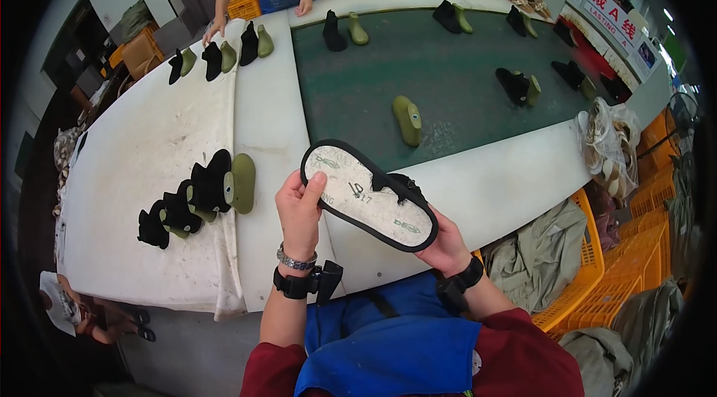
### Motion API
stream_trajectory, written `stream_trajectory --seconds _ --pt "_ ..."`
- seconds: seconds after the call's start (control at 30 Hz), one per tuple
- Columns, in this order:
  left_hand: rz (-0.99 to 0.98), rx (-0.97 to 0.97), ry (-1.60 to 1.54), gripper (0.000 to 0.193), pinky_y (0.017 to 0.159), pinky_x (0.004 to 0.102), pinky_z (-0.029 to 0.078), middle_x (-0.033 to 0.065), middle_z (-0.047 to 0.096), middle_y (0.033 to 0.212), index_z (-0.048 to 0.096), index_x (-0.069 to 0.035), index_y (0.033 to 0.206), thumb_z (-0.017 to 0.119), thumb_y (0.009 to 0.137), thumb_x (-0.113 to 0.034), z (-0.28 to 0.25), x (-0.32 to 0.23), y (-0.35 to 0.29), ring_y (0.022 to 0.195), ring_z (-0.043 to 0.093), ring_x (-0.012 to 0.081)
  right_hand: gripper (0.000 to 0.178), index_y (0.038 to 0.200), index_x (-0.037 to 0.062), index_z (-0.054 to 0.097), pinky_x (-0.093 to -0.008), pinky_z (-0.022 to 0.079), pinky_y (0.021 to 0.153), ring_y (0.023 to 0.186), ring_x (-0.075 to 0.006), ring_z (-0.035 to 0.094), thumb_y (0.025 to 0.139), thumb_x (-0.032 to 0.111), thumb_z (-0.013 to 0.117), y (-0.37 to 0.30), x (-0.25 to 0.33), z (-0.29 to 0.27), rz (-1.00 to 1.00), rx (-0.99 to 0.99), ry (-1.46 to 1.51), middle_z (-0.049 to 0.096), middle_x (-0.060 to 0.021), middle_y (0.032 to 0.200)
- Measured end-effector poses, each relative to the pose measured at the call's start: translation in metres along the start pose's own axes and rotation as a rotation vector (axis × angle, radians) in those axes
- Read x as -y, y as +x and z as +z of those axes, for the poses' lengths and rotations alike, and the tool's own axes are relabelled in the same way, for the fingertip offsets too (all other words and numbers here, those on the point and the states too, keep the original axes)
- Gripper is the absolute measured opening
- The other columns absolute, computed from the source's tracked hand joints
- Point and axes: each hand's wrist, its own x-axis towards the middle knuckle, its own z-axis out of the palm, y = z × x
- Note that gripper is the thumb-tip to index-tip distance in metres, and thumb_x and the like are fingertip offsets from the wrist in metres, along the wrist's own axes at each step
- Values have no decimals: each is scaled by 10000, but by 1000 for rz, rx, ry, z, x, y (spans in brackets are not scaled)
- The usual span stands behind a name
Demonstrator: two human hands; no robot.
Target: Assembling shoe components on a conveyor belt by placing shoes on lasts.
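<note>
Both of my hands hold a black shoe upper (345,189), its underside turned up toward me. That underside is a pale insole board with dark printed marks and a black bound edge; a black flap of fabric shows at its far side. My left hand (300,210) grips the left end, thumb on the board and fingers behind. My right hand (445,244) is closed around the right end, its fingers mostly under the upper. Beyond the upper, a lone olive-green shoe last (407,121) lies on the dark green conveyor belt (351,98).
On the white cloth at left stand black uppers (212,180) with green lasts (242,184). More such pairs sit across the table and belt. A co-worker's hand (214,29) touches a far pair. Orange crates (590,262) with grey-green cloth (538,259) stand at right.
</note>
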Motion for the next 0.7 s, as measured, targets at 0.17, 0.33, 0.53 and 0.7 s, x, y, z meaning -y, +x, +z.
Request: stream_trajectory --seconds 0.17,0.33,0.53,0.7 --pt "-57 57 15 257 379 133 259 -36 560 728 533 -39 997 572 850 -246 -6 5 1 476 382 -17 413 1259 65 411 -381 396 925 1115 -217 486 927 308 376 -1 3 8 -39 -12 -11 490 -86 1233" --pt "-108 202 154 545 497 161 387 13 556 981 344 -71 1255 556 844 -359 -1 18 -7 686 504 37 332 1161 11 480 -295 444 812 961 -153 550 903 220 475 -8 3 25 -246 -12 -266 567 -57 1081" --pt "-189 319 -232 688 878 311 429 88 506 1184 199 -85 1370 518 860 -420 0 37 -15 1078 499 179 308 1026 5 548 -240 453 600 653 -141 562 753 99 656 -21 5 44 -745 51 -1574 598 -90 809" --pt "-612 321 -752 710 912 418 430 187 431 1258 339 4 1290 392 856 -556 -7 47 -13 1035 526 279 407 1054 51 560 -284 452 535 605 -214 554 683 130 711 -25 -6 86 -912 225 -1570 567 -82 719"
